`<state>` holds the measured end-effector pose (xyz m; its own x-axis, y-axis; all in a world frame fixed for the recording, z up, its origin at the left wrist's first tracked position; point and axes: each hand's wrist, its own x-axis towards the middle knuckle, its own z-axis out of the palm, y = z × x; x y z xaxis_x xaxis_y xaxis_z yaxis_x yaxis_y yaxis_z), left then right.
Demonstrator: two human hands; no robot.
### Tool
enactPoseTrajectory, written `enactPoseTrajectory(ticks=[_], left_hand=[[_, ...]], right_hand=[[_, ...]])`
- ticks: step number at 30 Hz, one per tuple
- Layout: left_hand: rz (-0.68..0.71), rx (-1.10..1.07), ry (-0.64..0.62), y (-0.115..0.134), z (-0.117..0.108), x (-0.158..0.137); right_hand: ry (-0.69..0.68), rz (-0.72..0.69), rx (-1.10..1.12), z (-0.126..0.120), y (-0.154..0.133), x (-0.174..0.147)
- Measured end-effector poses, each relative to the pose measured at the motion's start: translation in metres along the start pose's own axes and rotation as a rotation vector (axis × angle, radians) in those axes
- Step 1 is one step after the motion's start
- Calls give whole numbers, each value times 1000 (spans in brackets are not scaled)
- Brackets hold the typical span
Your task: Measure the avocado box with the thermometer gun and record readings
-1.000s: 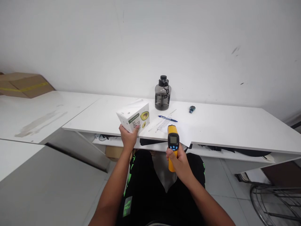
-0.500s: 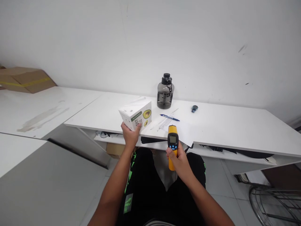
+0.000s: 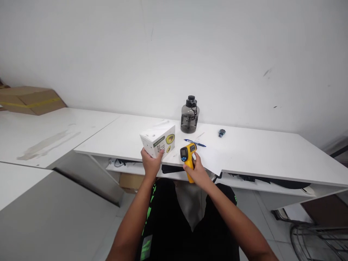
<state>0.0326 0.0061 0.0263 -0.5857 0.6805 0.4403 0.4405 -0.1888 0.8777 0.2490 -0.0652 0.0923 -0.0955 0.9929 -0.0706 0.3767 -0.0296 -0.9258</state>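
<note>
My left hand [image 3: 151, 164] grips the near lower corner of a white box [image 3: 157, 139] printed with avocado pictures, tilted at the desk's front edge. The thumb lies on its printed side. In my right hand [image 3: 198, 170] is a yellow and black infrared thermometer [image 3: 187, 159], held by its handle with its small screen and blue buttons showing. Its front end points away and to the right, over a sheet of paper [image 3: 212, 159]. Just beyond it a blue pen [image 3: 195, 143] lies on the desk.
A dark translucent water bottle [image 3: 189, 115] stands near the wall. To its right lies a small dark blue watch-like object [image 3: 221, 133]. A taped cardboard box [image 3: 32, 99] sits at the far left of the white desk [image 3: 261, 152]. Below the desktop runs an open shelf with dark items.
My right hand has moved left and forward with the thermometer, turning its front end to the right, closer to the box. The view has shifted slightly; my left hand keeps its hold.
</note>
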Motion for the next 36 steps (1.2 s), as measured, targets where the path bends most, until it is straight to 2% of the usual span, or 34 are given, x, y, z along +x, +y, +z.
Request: enactPoseTrajectory(ticks=[5,8,14,18,20,22,25,28,30,32,34,36], left_hand=[[-4,12,-6,0,-1,0],[-7,26,10,3,0,-1],[-25,92,187,13,13,-5],[-5,146,209,9,21,-3],[32,142,178,3,20,-4],[55,102,156,-1,16,-10],[84,41,163,3,5,-38],[308,87,37,18,-1,-78],[522,128,-41,27,1,-98],[706,152,-160,34,8,-103],[812,186,-323,35,18,-96],[848,250,-493,33,30,-84]], right_hand=[[18,-8,-542,12,-21,57],[-4,-48,-706,31,-32,77],[-116,-104,-695,63,-47,100],[-196,-180,-653,69,-44,109],[-195,-208,-632,62,-38,109],[-110,-204,-644,44,-28,106],[198,-111,-747,6,-6,101],[423,-33,-912,-28,23,99],[431,-26,-999,-42,40,98],[383,-65,-1037,-50,52,99],[325,-132,-1044,-57,57,103],[266,-208,-1042,-63,59,108]])
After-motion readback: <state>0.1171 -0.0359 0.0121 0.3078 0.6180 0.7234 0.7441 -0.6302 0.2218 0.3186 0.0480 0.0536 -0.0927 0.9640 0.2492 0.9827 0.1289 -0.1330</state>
